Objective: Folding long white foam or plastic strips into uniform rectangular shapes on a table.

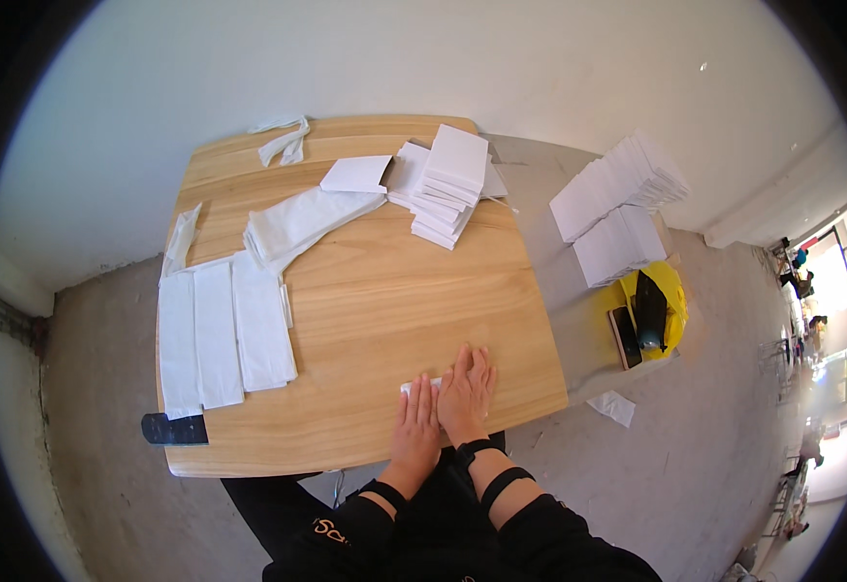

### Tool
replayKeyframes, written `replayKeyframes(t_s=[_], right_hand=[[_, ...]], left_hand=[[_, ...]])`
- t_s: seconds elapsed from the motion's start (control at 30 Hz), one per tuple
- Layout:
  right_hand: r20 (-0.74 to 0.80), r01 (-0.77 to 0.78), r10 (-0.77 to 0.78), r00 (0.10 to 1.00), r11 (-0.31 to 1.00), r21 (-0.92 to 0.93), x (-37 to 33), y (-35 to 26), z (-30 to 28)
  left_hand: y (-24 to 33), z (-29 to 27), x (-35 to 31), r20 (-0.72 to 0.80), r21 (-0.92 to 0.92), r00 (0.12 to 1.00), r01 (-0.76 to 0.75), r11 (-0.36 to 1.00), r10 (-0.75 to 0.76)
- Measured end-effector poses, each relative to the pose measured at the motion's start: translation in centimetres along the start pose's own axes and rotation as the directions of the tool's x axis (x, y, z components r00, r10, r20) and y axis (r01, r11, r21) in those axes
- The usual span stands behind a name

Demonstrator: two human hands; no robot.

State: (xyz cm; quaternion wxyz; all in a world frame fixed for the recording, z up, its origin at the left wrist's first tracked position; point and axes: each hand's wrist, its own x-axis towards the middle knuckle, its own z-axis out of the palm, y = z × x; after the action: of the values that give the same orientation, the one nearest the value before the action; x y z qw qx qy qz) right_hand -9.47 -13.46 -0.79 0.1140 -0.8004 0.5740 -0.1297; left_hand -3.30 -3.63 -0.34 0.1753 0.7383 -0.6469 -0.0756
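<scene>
My left hand (pixel 416 419) lies flat near the front edge of the wooden table (pixel 394 320), its fingers straight and side by side. Right next to it, my right hand (pixel 463 400) presses down with stretched fingers, overlapping the left slightly. Under them is a small white piece (pixel 407 387), perhaps folded paper or film; most of it is hidden by the hands. Flat white folded packs (pixel 218 335) lie in rows on the left of the table. More white packs (pixel 307 225) fan out beyond them, beside an open white box (pixel 356 175).
Flattened white boxes (pixel 454 170) are piled at the far right of the table. Crumpled white strips (pixel 287 144) lie at the far left, a dark flat object (pixel 174 429) at the near left corner. A lower surface at right holds more white boxes (pixel 617 244) and a yellow bag-like item (pixel 673 291).
</scene>
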Motion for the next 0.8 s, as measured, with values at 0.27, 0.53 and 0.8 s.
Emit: replayKeyframes(t_s=[0.27,0.53,0.8], right_hand=[[-0.009,0.006,-0.005,1.0,0.999,0.032,0.3,-0.1,-0.7],[-0.111,-0.004,0.026,0.994,0.981,0.192,2.5,0.1,-0.8],[-0.498,0.376,-0.109,0.86,0.795,0.476,18.2,-9.8,-12.8]], left_hand=[[-0.2,0.3,0.0,-0.019,0.052,0.999,-0.029,0.998,0.03],[0.2,0.0,-0.2,0.061,0.129,0.997,-0.055,0.99,0.047],[0.2,-0.7,-0.4,0.043,0.11,0.998,-0.045,0.993,0.04]])
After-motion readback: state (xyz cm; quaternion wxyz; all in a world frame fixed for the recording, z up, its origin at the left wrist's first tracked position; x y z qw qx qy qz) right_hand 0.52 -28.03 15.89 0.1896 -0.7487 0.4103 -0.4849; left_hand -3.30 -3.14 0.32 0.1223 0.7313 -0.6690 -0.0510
